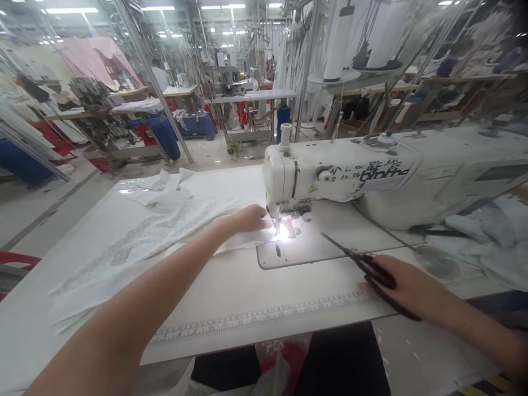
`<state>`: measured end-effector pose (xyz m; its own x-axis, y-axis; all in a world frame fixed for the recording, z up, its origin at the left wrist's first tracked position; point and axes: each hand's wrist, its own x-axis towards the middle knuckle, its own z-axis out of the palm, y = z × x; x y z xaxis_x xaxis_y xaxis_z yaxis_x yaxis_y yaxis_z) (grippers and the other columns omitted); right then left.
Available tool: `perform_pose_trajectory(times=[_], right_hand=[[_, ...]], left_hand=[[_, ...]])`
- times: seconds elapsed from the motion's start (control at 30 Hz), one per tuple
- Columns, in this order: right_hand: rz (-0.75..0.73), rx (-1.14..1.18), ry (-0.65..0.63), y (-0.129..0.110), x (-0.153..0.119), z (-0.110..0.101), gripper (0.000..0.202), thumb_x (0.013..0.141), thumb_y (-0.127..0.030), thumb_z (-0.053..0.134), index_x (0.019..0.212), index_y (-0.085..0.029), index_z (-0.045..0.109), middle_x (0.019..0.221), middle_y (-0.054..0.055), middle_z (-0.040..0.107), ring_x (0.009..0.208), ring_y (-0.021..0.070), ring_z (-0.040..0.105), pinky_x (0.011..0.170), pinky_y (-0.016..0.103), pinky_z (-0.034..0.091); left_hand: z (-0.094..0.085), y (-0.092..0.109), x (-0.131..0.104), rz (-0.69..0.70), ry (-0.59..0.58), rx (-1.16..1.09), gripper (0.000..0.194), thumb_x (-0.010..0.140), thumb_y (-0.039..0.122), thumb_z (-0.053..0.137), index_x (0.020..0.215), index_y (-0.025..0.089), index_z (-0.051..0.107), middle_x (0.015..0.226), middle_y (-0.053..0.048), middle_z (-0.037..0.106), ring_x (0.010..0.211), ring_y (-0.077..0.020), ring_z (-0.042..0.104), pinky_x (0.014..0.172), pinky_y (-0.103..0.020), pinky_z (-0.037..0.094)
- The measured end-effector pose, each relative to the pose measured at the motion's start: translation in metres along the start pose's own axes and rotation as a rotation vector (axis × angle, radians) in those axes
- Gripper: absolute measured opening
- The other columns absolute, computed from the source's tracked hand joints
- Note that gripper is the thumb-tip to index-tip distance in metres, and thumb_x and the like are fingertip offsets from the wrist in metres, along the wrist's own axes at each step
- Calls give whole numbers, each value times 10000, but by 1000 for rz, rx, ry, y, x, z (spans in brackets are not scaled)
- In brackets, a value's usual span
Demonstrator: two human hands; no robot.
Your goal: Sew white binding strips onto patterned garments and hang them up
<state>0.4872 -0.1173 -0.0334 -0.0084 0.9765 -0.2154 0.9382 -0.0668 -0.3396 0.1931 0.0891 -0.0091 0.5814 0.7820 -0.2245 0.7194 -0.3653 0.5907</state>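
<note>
Your right hand (406, 283) grasps scissors (355, 256); keep the fabric (193, 215) flat at your left hand (251, 218), whose hold on it cannot be confirmed.

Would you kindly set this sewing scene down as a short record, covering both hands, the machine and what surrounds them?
Left hand: at the pale cloth, beside a brightly lit spot; exact grip unclear
Right hand: holding dark scissors, tips toward the lit spot
Sewing machine: white, handwritten marks on its front
Table: white, ruler strip along the near edge
Right side: crumpled cloth heap
Background: other worktables, blue bin
</note>
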Motion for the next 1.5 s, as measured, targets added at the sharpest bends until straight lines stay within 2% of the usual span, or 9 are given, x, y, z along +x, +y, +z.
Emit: perform_pose_trajectory(times=[0.13,0.3,0.47,0.6,0.73,0.83,1.07,1.27,1.5], right_hand=[[-41,166,26,-55,-22,13,349,744,-506,578,895,-212,465,927,63,571,843,244,561,683,318,462],[-196,298,-11,-107,-33,23,397,701,-410,656,986,-224,450,1022,64,538,939,255,529,747,339,470],[-305,332,9,-132,-40,26,403,681,-401,677,968,-217,461,987,69,534,889,260,525,700,357,471],[-280,307,65,-135,-54,35,324,673,-376,677,824,-213,441,897,49,544,793,237,531,649,329,444],[-193,354,23,-125,-72,55,269,790,-413,549,664,-217,414,664,0,540,601,196,521,527,277,384],[-151,425,0,-112,-80,62,284,834,-432,479,657,-214,440,639,1,554,607,201,543,519,267,375],[-148,178,121,-94,-75,33,322,727,-408,650,739,-215,393,823,29,546,750,219,535,605,293,396],[-306,13,149,-96,-59,20,390,690,-496,683,759,-209,429,844,39,529,785,232,518,617,307,400],[-277,-113,79,-96,-59,27,373,742,-521,629,637,-211,451,671,18,580,625,209,549,497,272,305]], left_hand=[[2,6,-61,-62,78,-84,367,755,491,532,867,167,663,698,-29,615,612,-162,538,546,-264,371],[22,17,-141,-94,112,-628,349,732,483,620,916,187,656,718,-15,630,627,-137,563,597,-254,426],[42,32,-175,-44,119,-724,228,769,406,614,799,183,654,730,7,625,674,-118,558,623,-226,415],[50,43,-183,-23,105,-708,197,797,369,586,802,182,649,724,15,612,666,-106,525,615,-213,391],[62,47,-182,-45,30,-718,232,790,400,581,779,171,613,677,11,578,607,-104,507,559,-217,385],[72,46,-175,8,48,-761,226,778,371,600,919,207,534,716,32,544,588,-90,493,532,-206,387],[86,36,-161,86,143,-677,203,761,366,619,779,176,548,675,34,487,603,-80,449,554,-201,374],[85,38,-158,-33,75,-748,223,692,370,680,744,161,624,688,9,583,627,-101,511,580,-212,391],[84,36,-159,-201,-95,-848,257,642,368,728,746,161,617,654,9,588,551,-87,516,518,-203,379]])
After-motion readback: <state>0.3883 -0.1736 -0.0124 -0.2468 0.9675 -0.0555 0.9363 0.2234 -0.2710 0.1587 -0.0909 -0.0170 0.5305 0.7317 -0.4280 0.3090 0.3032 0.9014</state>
